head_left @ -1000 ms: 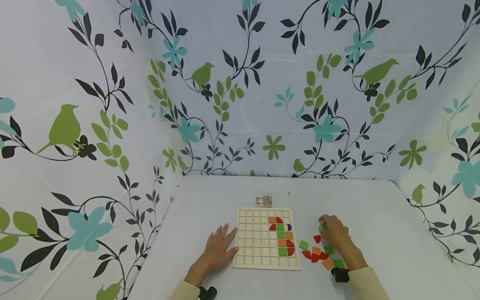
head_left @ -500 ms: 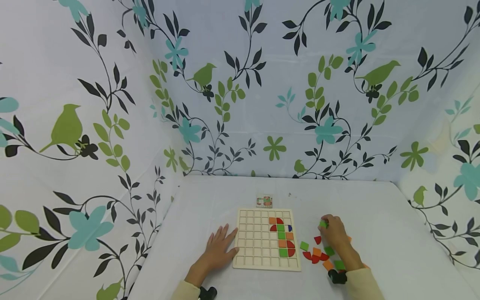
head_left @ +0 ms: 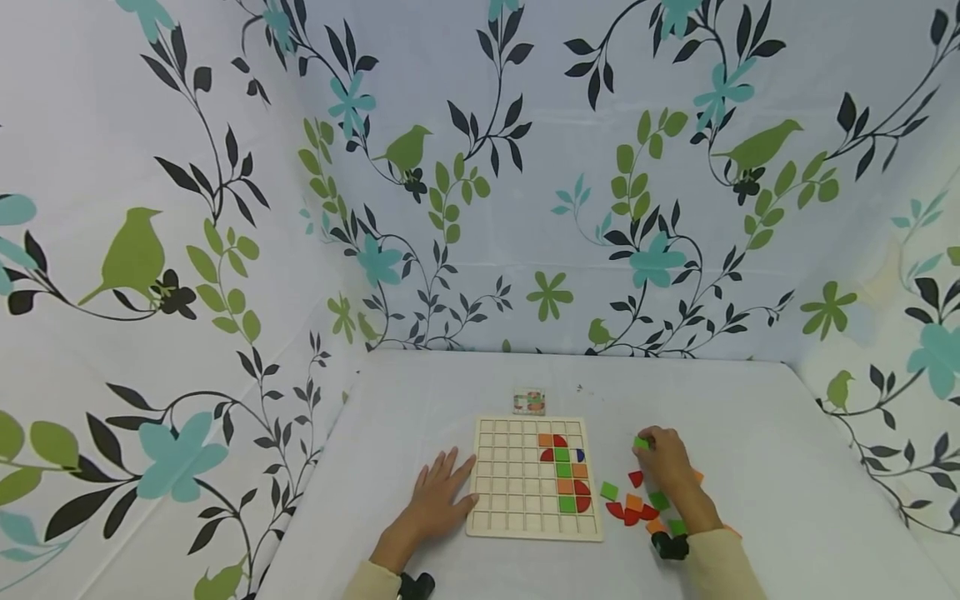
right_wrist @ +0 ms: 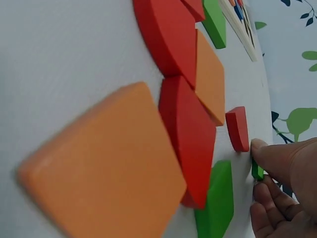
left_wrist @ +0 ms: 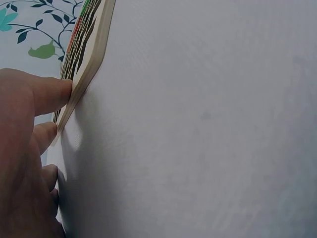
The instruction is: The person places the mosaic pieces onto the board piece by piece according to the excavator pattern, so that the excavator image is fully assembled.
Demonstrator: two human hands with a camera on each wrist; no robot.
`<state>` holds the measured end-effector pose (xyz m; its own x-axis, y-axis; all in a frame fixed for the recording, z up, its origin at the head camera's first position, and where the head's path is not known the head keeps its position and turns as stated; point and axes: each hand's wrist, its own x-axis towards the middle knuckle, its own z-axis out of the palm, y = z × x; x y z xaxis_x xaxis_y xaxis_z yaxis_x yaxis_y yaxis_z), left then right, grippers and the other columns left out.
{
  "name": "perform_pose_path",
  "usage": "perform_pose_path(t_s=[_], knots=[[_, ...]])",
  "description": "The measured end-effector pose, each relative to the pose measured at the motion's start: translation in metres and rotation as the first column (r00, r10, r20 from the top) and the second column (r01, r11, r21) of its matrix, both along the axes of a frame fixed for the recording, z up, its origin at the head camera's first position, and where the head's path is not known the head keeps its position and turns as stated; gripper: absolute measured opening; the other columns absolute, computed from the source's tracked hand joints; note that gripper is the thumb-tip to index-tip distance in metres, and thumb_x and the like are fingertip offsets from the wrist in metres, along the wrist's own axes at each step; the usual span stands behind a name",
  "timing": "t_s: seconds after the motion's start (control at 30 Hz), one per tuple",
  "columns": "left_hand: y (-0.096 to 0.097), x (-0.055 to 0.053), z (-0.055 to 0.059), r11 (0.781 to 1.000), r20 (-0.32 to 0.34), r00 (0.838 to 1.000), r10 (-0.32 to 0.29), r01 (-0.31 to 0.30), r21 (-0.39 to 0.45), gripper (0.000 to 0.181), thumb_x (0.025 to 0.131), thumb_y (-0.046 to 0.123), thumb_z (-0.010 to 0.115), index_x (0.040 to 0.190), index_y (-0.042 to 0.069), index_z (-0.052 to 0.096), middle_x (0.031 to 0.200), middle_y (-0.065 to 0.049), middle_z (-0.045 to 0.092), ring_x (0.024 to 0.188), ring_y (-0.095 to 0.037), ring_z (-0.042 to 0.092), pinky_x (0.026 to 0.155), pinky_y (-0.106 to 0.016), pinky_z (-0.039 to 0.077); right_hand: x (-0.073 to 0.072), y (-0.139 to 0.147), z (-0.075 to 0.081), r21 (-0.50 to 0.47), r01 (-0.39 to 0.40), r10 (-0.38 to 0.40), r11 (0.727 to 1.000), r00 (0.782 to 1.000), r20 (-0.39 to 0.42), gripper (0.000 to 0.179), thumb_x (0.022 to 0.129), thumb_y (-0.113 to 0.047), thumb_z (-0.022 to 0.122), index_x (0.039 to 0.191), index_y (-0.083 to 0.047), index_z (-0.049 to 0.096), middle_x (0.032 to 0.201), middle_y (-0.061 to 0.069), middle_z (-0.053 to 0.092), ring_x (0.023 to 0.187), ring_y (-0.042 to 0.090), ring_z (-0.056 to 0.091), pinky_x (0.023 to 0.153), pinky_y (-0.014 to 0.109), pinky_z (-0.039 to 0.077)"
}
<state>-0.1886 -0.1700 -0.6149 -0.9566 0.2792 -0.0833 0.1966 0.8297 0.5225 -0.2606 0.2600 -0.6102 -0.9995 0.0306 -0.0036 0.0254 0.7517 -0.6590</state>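
Note:
A wooden grid board (head_left: pixel 510 483) lies on the white table, with orange, green, red and blue pieces set in cells on its right side. At its left edge my left hand (head_left: pixel 437 500) is spread flat, its thumb and a fingertip touching the rim, as the left wrist view shows of the board edge (left_wrist: pixel 94 59). Right of the board, my right hand (head_left: pixel 667 458) pinches a green square tile (head_left: pixel 641 443) between thumb and fingers. In the right wrist view that green tile (right_wrist: pixel 257 169) shows only in part between the fingertips.
Loose pieces lie between board and right forearm: a red quarter-circle (head_left: pixel 636 479), a green square (head_left: pixel 608 490), an orange square (head_left: pixel 634 502) and several more. A small picture card (head_left: pixel 529 402) lies behind the board. Patterned cloth (head_left: pixel 480 208) hangs behind the table.
My right hand, with the green tile, has shifted slightly left, toward the board. The tile now shows more beyond the fingertips. My left hand stays at the board's edge.

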Motion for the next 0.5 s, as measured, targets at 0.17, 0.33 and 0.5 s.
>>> perform_pose_path(t_s=[0.17,0.33,0.5], knots=[[0.000,0.000,-0.001,1.000,-0.004,1.000,0.007,-0.007,-0.001,0.066,0.104,0.041,0.060,0.163,0.016,0.042,0.174,-0.021,0.023,0.161,-0.046,0.016,0.126,-0.071,0.010,-0.005,-0.013,-0.001,-0.010,-0.027,0.027,1.000,1.000,0.015,0.033,0.100,-0.009,0.070,0.126,0.010,0.063,0.121,0.029,0.058,0.105,0.038,0.058,0.099,0.059,0.054],[0.000,0.001,-0.001,1.000,-0.006,1.000,0.008,-0.008,0.004,0.066,0.104,0.041,0.060,0.163,0.016,0.042,0.174,-0.021,0.024,0.161,-0.046,0.016,0.126,-0.071,0.010,-0.008,-0.028,-0.003,-0.006,-0.064,0.065,0.998,0.997,0.035,0.033,0.100,-0.014,0.073,0.125,0.005,0.066,0.115,0.020,0.060,0.100,0.030,0.056,0.096,0.052,0.055],[0.000,0.001,-0.002,1.000,-0.012,1.000,0.009,-0.008,0.013,0.065,0.104,0.041,0.059,0.163,0.016,0.043,0.173,-0.022,0.024,0.161,-0.047,0.016,0.126,-0.072,0.010,-0.003,-0.039,-0.001,-0.008,-0.080,0.081,0.997,0.994,0.077,0.032,0.100,-0.017,0.074,0.125,0.001,0.067,0.114,0.015,0.059,0.101,0.028,0.056,0.097,0.050,0.055]])
